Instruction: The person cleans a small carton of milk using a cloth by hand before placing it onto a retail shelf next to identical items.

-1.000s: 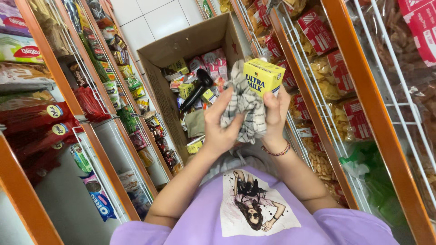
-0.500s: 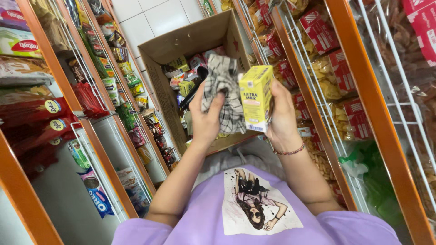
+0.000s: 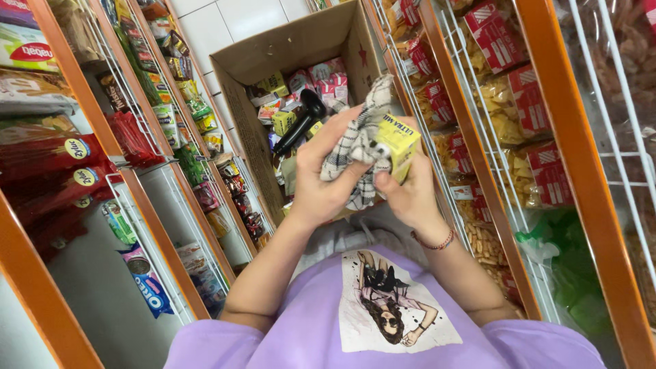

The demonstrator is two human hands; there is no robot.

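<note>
My left hand [image 3: 326,179] grips a checked grey-and-white cloth [image 3: 357,140] and presses it against a small yellow drink carton [image 3: 400,142]. My right hand [image 3: 408,193] holds that carton from below, fingers wrapped round its lower end. Both hands meet in front of my chest, above an open cardboard box [image 3: 249,137] on the floor. The cloth hides part of the carton's near face.
The box holds several small packets and a black handheld scanner [image 3: 301,123]. Orange-framed wire shelves [image 3: 471,130] with snack bags run along the right; shelves [image 3: 157,184] with red packets and biscuit packs line the left. White floor tiles show beyond the box.
The carton has tipped from upright to slanted and dropped lower toward my chest. The cloth has moved from beside the carton onto it, and both hands have closed together.
</note>
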